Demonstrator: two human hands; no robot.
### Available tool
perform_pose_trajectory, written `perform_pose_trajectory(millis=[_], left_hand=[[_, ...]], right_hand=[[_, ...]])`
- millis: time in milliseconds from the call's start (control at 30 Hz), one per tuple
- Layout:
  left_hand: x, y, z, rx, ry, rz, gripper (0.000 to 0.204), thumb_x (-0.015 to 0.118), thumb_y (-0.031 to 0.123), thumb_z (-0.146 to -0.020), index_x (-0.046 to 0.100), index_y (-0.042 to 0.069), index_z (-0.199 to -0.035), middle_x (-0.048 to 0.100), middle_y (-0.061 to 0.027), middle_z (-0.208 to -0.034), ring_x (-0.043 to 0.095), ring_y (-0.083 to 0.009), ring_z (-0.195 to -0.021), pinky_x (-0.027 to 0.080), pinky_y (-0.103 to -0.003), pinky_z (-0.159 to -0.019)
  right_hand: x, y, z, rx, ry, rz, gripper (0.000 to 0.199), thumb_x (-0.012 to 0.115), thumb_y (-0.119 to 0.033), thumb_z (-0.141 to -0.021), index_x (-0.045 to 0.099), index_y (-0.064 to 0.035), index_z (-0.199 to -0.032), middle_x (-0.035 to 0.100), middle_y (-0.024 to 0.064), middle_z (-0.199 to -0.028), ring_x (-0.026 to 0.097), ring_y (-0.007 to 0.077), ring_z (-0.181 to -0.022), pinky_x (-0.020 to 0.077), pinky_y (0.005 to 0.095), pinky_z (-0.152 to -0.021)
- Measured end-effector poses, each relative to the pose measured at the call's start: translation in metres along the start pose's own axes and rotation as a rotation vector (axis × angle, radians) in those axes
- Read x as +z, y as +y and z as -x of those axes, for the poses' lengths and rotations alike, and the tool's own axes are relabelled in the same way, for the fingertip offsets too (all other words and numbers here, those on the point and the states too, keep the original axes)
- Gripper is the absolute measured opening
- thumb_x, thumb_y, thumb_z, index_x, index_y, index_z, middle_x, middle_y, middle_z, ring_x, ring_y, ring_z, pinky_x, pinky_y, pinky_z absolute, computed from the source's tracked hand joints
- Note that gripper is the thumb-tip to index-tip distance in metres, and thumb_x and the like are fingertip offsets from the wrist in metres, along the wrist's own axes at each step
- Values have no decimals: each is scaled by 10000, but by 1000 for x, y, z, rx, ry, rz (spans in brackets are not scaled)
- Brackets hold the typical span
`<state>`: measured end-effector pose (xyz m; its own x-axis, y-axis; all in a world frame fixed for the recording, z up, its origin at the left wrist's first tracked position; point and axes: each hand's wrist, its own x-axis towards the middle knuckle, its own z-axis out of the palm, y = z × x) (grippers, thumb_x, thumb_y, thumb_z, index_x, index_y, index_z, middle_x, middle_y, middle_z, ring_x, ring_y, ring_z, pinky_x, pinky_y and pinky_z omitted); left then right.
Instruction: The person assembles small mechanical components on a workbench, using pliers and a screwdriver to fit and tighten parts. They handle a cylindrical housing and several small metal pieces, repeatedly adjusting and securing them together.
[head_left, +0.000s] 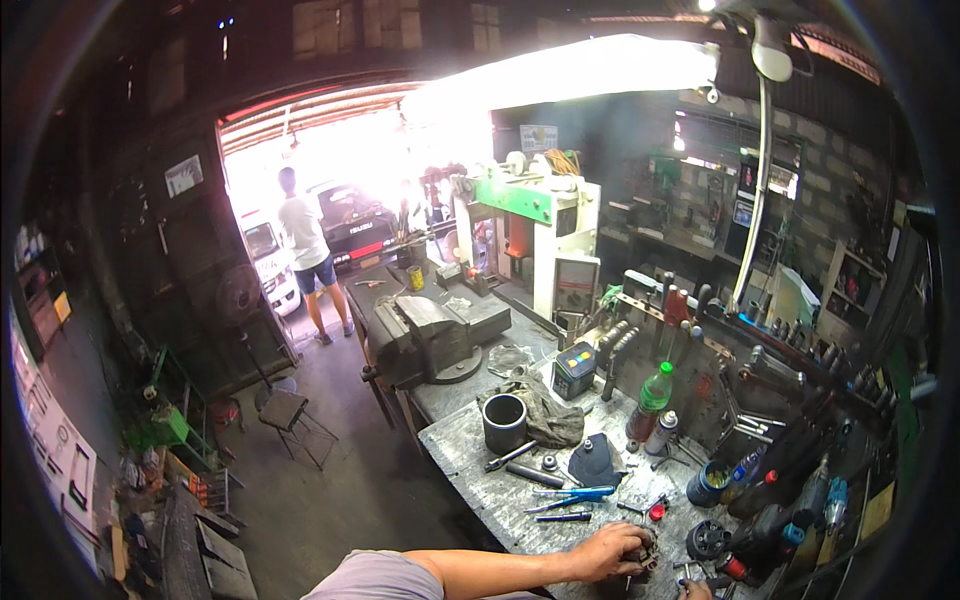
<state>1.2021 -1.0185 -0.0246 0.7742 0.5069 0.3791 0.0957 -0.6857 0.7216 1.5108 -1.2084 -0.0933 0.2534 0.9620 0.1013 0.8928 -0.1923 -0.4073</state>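
My left hand (608, 553) rests on the workbench's near edge, its fingers curled down over small dark metal parts (650, 556). What it grips among them is hidden. Only the fingertips of my right hand (694, 591) show at the lower border, closed at a small silvery metal piece (688, 573). Close by lie a red-capped small part (657, 512), a dark round slotted part (708, 540) and a black rod-like tool (564, 517). Blue-handled pliers (585, 494) lie farther left, near a dark cap (592, 462).
Farther back on the bench (466, 440) stand a thick metal cylinder (504, 424), a rag (550, 415), a green-capped bottle (655, 390) and a spray can (661, 433). A large vise (430, 335) is beyond. A person (302, 235) stands at the bright doorway; a stool (284, 412) is at left.
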Motion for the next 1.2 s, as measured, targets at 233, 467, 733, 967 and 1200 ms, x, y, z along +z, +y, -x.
perform_pose_trajectory(millis=[233,467,733,967,1200], left_hand=[[-2,-1,2,86,12,-14,303,876,243,-918,710,52,-1084,669,-144,-1406,602,-393,-1355,451,-513,-1169],[-15,4,2,150,-16,-43,380,892,182,-877,790,129,-1239,686,-130,-1436,630,-392,-1314,477,-506,-1135],[-6,22,-1,-19,75,-57,228,919,172,-847,779,95,-1009,761,-79,-1312,669,-348,-1323,383,-599,-1251],[-9,14,-1,-69,27,-10,320,900,230,-877,830,155,-1180,700,-79,-1435,628,-314,-1383,333,-661,-1267],[-4,3,3,32,76,-10,248,901,200,-859,826,127,-1083,714,-117,-1387,648,-371,-1256,468,-553,-1128]], right_hand=[[33,20,-31,-113,165,99,204,697,-72,-934,792,12,-1094,730,255,-1008,702,488,-984,552,573,-896],[26,14,-88,-126,10,177,215,690,-59,-867,801,-51,-1050,721,192,-1127,676,405,-1176,514,546,-1029],[17,2,-105,-23,-278,110,267,653,-134,-967,839,-80,-1151,755,229,-1169,710,418,-1215,560,536,-1064],[-11,-53,-88,-56,-143,96,298,738,-177,-959,820,-84,-1230,726,225,-1255,696,425,-1217,548,538,-1090],[-42,-130,-81,-240,117,-412,276,815,-148,-938,792,-1,-1170,781,233,-1110,747,450,-1047,597,496,-946]])
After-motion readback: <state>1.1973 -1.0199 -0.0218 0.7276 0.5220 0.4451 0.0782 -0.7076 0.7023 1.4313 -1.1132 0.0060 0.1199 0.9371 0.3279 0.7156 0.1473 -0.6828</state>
